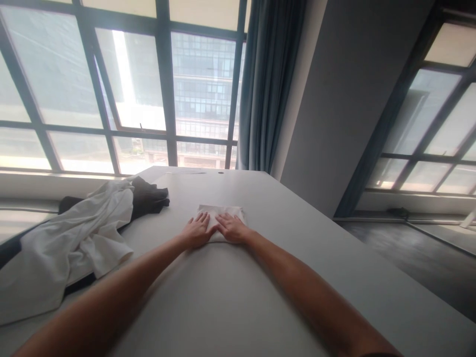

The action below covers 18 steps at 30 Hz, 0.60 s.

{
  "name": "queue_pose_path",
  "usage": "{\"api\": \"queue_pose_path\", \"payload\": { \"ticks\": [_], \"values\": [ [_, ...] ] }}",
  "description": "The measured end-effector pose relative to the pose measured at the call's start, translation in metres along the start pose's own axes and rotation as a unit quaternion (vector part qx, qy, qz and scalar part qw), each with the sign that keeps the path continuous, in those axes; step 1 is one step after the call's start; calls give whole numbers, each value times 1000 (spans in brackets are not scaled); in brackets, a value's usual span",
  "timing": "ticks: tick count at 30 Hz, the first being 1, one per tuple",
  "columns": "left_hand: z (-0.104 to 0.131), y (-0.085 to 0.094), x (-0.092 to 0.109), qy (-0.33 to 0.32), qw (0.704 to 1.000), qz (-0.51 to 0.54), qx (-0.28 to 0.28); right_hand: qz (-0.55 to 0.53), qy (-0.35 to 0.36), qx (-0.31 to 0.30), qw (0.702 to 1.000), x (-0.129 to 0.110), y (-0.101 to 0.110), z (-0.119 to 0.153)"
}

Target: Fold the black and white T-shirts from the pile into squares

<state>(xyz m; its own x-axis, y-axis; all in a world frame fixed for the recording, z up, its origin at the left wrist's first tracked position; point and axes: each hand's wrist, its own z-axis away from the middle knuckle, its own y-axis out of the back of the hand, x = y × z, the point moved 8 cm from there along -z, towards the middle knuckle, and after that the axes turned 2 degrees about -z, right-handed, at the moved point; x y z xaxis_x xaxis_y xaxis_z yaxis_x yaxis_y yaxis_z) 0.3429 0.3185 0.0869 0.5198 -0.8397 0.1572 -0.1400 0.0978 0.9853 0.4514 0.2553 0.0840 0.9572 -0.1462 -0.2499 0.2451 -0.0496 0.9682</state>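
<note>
A folded white cloth [219, 210], perhaps a garment, lies flat on the white table [230, 297] in front of me. My left hand [198, 231] rests palm down on its left side, fingers stretched out. On the right side my right hand [231, 228] presses flat in the same way. The two thumbs come close together or touch over the middle. Both hands cover much of the cloth, so its near part is partly hidden.
Crumpled white fabric [89, 218] and dark fabric [147, 196] are heaped at the table's left. Windows [203, 84] and a blue-grey curtain [271, 84] stand behind the table. A grey pillar [345, 94] rises beyond the right edge, with floor [412, 253] below.
</note>
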Motion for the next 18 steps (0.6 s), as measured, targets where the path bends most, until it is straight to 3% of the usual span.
{"api": "queue_pose_path", "payload": {
  "ticks": [4, 8, 11, 14, 18],
  "values": [
    [28, 0, -20, 39, 999, -16, -23, -2, 11, -10, 1000, -6, -4, 13],
    [65, -2, -23, 26, 999, -28, -35, -2, -58, -13, 998, 17, -1, 17],
    [84, -4, -21, 3, 998, -43, -44, 6, -170, 2, 985, 69, 9, 32],
    [91, -5, -21, 2, 997, -44, -67, 24, -307, 44, 950, 144, 29, 69],
    [89, -6, -18, 28, 994, -27, -102, 29, -482, 150, 863, 232, 57, 139]
  ]
}}
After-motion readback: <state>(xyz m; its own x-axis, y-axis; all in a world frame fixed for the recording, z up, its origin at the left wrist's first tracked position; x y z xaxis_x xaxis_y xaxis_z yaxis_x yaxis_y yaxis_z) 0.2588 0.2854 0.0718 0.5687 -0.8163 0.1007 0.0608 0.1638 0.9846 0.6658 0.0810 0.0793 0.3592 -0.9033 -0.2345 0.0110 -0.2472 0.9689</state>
